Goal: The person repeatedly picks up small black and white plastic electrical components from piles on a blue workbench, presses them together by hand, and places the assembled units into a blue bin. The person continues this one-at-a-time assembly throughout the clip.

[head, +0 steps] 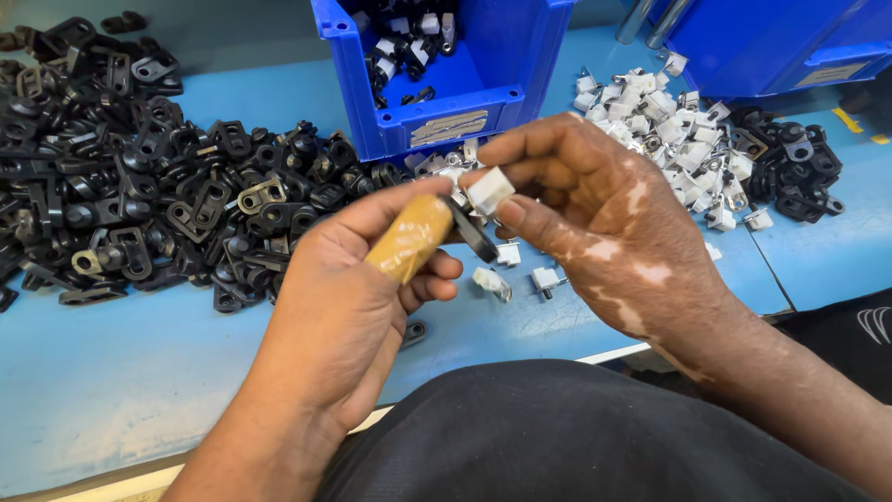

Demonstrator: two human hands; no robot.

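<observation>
Head view: the left hand [358, 279], its thumb wrapped in tan tape [409, 238], pinches a black bracket [469, 228] at its lower end, steadying it at frame centre. The right hand [595, 209] clamps a small white block [489, 190] between thumb and fingertips, pressed against the bracket's top, seemingly to seat it. At 9 o'clock lies a black bracket heap [139, 177]; at 2 o'clock a white block pile [669, 130]; at 12 o'clock a blue bin [483, 84] for joined pieces.
</observation>
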